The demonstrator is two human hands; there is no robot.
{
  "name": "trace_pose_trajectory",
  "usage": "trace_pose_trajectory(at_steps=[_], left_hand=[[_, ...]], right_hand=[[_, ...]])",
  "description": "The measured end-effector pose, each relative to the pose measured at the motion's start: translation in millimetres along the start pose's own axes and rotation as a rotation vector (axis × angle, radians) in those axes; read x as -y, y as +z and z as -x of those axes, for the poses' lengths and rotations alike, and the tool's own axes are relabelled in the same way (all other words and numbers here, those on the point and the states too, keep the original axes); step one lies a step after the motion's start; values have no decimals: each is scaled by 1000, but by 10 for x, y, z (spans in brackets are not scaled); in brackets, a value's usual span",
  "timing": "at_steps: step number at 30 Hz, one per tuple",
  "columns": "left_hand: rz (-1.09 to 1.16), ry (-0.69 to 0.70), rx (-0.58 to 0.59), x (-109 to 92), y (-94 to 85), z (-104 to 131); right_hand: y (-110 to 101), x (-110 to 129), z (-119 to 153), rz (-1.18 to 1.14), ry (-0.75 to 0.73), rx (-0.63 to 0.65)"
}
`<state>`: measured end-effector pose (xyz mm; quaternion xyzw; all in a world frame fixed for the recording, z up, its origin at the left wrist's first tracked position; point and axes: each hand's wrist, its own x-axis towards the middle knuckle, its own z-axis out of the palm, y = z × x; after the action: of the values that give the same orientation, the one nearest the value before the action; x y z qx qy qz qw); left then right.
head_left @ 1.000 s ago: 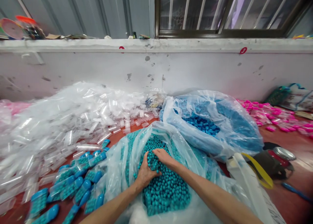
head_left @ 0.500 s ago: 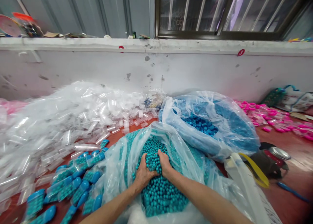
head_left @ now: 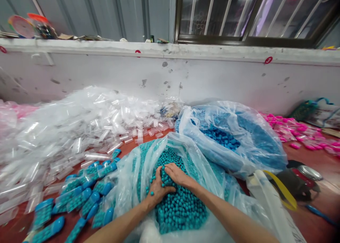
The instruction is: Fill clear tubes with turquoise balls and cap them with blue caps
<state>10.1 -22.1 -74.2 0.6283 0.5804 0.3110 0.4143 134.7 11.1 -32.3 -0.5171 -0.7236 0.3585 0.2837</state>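
Observation:
Both of my hands are in a clear plastic bag [head_left: 127, 186] full of small teal balls [head_left: 183, 207]. My left hand [head_left: 157, 189] curves with its thumb stretched to the right, and a few balls lie on it. My right hand [head_left: 176, 174] reaches across from the right, its fingers bent together against the left fingertips. Teal balls show between the two hands; whether a clear container is held there is hidden by the fingers. Left of the bag lie several clear tubes with blue caps, filled with teal balls [head_left: 79, 198].
A large heap of clear tubes [head_left: 79, 122] covers the left of the red table [head_left: 16, 232]. Behind the ball bag, another bag [head_left: 255, 129] holds blue caps [head_left: 220, 136]. Pink pieces [head_left: 294, 128], a dark object with a yellow strap [head_left: 283, 193] and a white sack [head_left: 268, 197] are at right.
My right hand has moved left over the balls, its fingers now meeting my left hand's fingertips. A few balls now lie on my left hand. The view has shifted slightly left.

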Motion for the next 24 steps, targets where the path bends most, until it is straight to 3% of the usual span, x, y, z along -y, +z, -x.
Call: trace_pose_trajectory(at_steps=[7,13,16,20,24], left_hand=[[159,157,43,-203,95,24],[152,245,235,-354,355,240],[17,323,433,-304,417,299],[-159,362,693,-371,290,307],[-315,361,826,-501,161,334]], right_hand=[[-1,-25,69,64,173,-174],[-275,17,641,99,142,-255],[-339,-41,950,144,176,-230],[-375,-106,1202,206,194,-116],[-373,-159,1314,311,181,17]])
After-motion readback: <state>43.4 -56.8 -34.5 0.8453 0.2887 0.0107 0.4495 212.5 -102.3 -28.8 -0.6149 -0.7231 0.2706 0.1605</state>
